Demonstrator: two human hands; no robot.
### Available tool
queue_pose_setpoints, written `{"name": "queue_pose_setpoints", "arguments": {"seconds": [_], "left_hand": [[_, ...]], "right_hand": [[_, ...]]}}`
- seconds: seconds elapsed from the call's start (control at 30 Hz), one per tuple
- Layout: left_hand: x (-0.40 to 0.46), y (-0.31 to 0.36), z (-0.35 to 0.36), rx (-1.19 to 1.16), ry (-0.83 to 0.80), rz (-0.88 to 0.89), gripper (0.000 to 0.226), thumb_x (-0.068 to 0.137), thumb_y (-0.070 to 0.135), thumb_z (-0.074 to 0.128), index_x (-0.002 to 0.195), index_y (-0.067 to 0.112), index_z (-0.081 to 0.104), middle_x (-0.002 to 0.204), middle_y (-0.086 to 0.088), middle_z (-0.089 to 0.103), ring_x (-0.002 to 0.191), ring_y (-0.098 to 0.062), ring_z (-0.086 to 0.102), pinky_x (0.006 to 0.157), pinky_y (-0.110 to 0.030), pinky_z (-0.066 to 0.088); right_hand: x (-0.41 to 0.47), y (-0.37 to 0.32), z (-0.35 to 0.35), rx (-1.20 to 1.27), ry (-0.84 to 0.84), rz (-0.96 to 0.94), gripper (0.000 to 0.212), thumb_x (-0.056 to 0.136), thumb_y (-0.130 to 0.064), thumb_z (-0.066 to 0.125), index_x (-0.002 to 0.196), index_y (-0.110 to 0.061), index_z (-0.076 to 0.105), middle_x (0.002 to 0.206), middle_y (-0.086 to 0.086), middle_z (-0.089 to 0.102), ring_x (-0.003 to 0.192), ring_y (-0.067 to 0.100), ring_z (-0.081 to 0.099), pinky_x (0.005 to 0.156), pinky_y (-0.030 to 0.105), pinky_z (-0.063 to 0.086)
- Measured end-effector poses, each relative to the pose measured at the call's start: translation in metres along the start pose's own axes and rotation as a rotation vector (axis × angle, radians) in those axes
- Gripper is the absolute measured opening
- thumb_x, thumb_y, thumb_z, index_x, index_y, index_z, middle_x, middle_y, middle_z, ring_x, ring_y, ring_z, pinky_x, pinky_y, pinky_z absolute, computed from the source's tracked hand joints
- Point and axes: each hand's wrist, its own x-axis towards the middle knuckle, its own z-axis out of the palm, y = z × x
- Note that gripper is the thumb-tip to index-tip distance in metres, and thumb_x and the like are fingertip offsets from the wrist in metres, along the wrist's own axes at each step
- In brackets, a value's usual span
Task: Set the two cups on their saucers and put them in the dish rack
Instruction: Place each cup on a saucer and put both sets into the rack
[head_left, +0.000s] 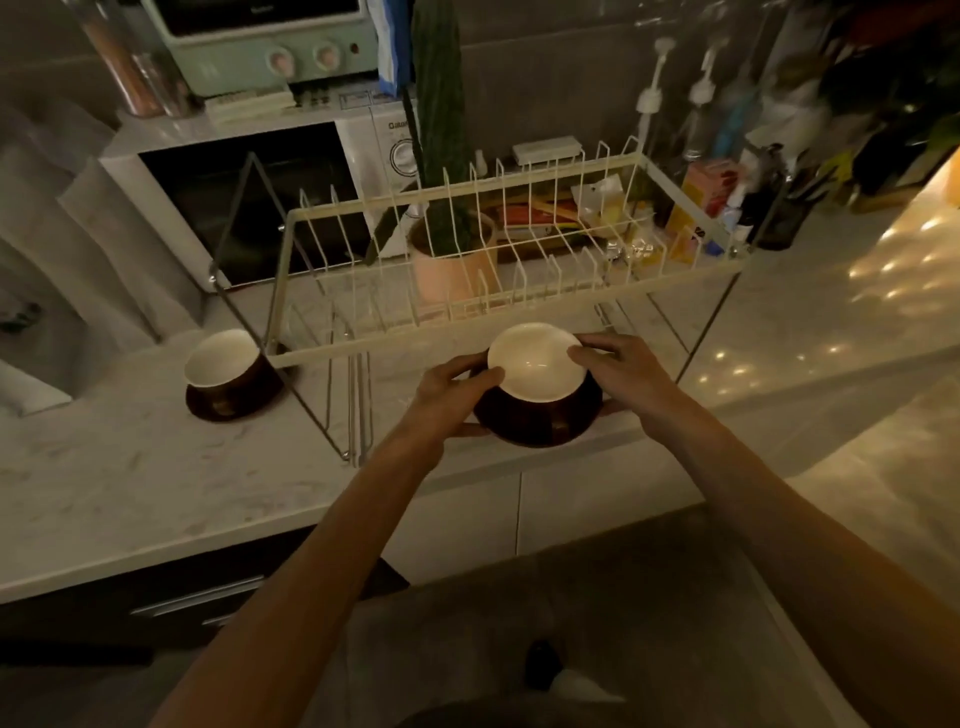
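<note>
A brown cup with a white inside (535, 364) sits on a dark brown saucer (535, 428), held in the air just in front of the cream wire dish rack (332, 355). My left hand (452, 387) grips the saucer's left edge, thumb against the cup rim. My right hand (613, 366) holds the right side, fingers over the rim. The second brown cup (223, 364) stands on its saucer (228, 408) on the marble counter, left of the rack's front corner. The rack's tray holds no dishes.
Behind the rack stand a pink pot with a cactus (452, 260), a white microwave (249, 202) with a green toaster oven (265, 47) on top, and bottles and boxes (711, 192) at the right. A sink (31, 332) lies at the far left.
</note>
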Motion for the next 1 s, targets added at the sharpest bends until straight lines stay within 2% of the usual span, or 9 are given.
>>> {"name": "queue_pose_setpoints", "arguments": {"seconds": [0.17, 0.3, 0.43, 0.5, 0.6, 0.67, 0.77, 0.87, 1.0], "left_hand": [[0.032, 0.007, 0.021, -0.017, 0.031, -0.020, 0.032, 0.084, 0.026, 0.071, 0.115, 0.027, 0.066, 0.106, -0.001, 0.067, 0.098, -0.018, 0.065, 0.058, -0.029, 0.060], [0.053, 0.010, 0.032, -0.034, 0.049, -0.045, 0.022, 0.082, 0.026, 0.073, 0.102, 0.026, 0.066, 0.108, -0.003, 0.068, 0.099, -0.019, 0.065, 0.057, -0.028, 0.059], [0.066, 0.014, 0.042, -0.025, 0.002, -0.003, 0.016, 0.079, 0.040, 0.074, 0.093, 0.035, 0.068, 0.099, 0.007, 0.072, 0.093, -0.013, 0.068, 0.056, -0.026, 0.058], [0.072, 0.015, 0.046, -0.017, -0.011, 0.016, 0.019, 0.082, 0.039, 0.072, 0.100, 0.034, 0.070, 0.103, 0.005, 0.073, 0.097, -0.016, 0.069, 0.060, -0.030, 0.060], [0.081, 0.015, 0.050, -0.003, 0.000, 0.019, 0.032, 0.089, 0.030, 0.066, 0.120, 0.022, 0.066, 0.116, -0.006, 0.070, 0.105, -0.023, 0.066, 0.071, -0.040, 0.062], [0.084, 0.015, 0.052, 0.001, -0.006, 0.034, 0.036, 0.091, 0.027, 0.063, 0.126, 0.017, 0.062, 0.119, -0.009, 0.068, 0.108, -0.026, 0.065, 0.074, -0.041, 0.061], [0.088, 0.013, 0.053, -0.017, -0.021, 0.072, 0.036, 0.093, 0.023, 0.062, 0.127, 0.012, 0.061, 0.119, -0.013, 0.068, 0.106, -0.028, 0.066, 0.077, -0.044, 0.060], [0.090, 0.012, 0.053, -0.018, -0.029, 0.089, 0.036, 0.093, 0.021, 0.062, 0.126, 0.010, 0.061, 0.117, -0.013, 0.068, 0.102, -0.026, 0.068, 0.079, -0.045, 0.060], [0.094, 0.009, 0.054, -0.043, -0.033, 0.102, 0.033, 0.091, 0.019, 0.065, 0.122, 0.010, 0.063, 0.113, -0.013, 0.070, 0.094, -0.021, 0.070, 0.070, -0.038, 0.062]], "right_hand": [[0.034, 0.007, -0.010, 0.004, 0.027, 0.001, 0.027, 0.090, -0.029, 0.059, 0.115, -0.027, 0.069, 0.089, -0.024, 0.060, 0.092, 0.013, 0.061, 0.076, 0.035, 0.057], [0.057, 0.012, -0.014, -0.042, 0.060, 0.006, 0.023, 0.089, -0.033, 0.058, 0.108, -0.025, 0.070, 0.095, -0.012, 0.065, 0.098, 0.017, 0.060, 0.089, 0.043, 0.055], [0.072, 0.014, -0.020, -0.067, 0.096, 0.008, 0.031, 0.087, -0.042, 0.058, 0.112, -0.026, 0.067, 0.101, -0.008, 0.064, 0.100, 0.019, 0.060, 0.091, 0.049, 0.054], [0.078, 0.016, -0.022, -0.063, 0.098, 0.019, 0.031, 0.087, -0.044, 0.058, 0.108, -0.024, 0.068, 0.101, -0.004, 0.067, 0.104, 0.024, 0.063, 0.089, 0.049, 0.055], [0.087, 0.019, -0.024, -0.095, 0.090, 0.010, 0.025, 0.089, -0.038, 0.054, 0.094, -0.018, 0.069, 0.095, 0.006, 0.072, 0.098, 0.029, 0.066, 0.084, 0.050, 0.055], [0.088, 0.019, -0.025, -0.100, 0.088, -0.020, 0.025, 0.091, -0.034, 0.053, 0.097, -0.015, 0.069, 0.099, 0.010, 0.072, 0.099, 0.030, 0.066, 0.087, 0.051, 0.054], [0.090, 0.019, -0.026, -0.116, 0.088, -0.105, 0.022, 0.093, -0.022, 0.054, 0.102, -0.007, 0.068, 0.103, 0.014, 0.071, 0.104, 0.032, 0.064, 0.094, 0.051, 0.049], [0.091, 0.018, -0.027, -0.085, 0.089, -0.080, 0.016, 0.095, -0.015, 0.054, 0.101, -0.007, 0.067, 0.095, 0.010, 0.066, 0.104, 0.033, 0.063, 0.094, 0.048, 0.049], [0.094, 0.018, -0.025, -0.137, 0.108, -0.105, 0.022, 0.097, -0.016, 0.052, 0.105, -0.001, 0.065, 0.106, 0.020, 0.068, 0.108, 0.036, 0.062, 0.096, 0.048, 0.048]]}}
